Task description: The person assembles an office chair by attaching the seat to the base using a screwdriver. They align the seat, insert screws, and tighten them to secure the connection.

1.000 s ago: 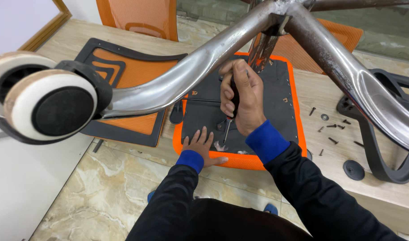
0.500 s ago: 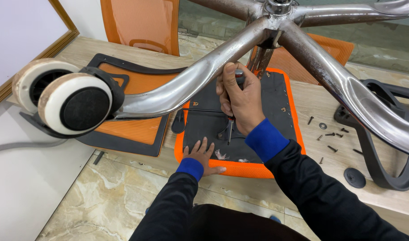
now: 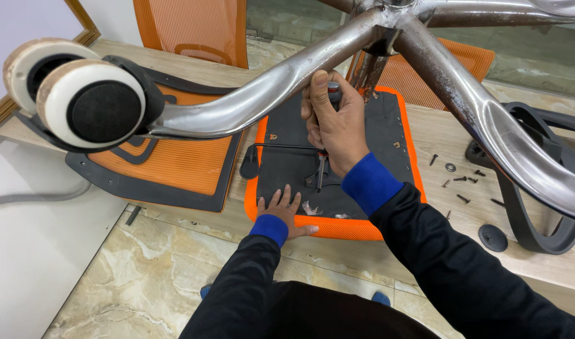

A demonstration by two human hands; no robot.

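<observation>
An upturned orange chair seat (image 3: 397, 135) with a black underside plate lies on the wooden bench. Its chrome star base (image 3: 287, 81) with a white caster (image 3: 90, 103) sticks up toward me. My right hand (image 3: 334, 125) is closed around a screwdriver (image 3: 323, 166), whose shaft points straight down onto the black plate near a small bracket. My left hand (image 3: 281, 210) lies flat with fingers spread on the seat's near edge, holding nothing.
An orange mesh backrest (image 3: 168, 166) in a black frame lies at left. Several loose black screws and a washer (image 3: 460, 176) are scattered right of the seat, beside black armrest parts (image 3: 532, 201). Another orange chair back (image 3: 193, 28) stands behind. Marble floor lies below.
My view has shifted a little, so the caster now sits further right in frame. My right hand stays on the screwdriver and my left hand stays flat on the seat edge.
</observation>
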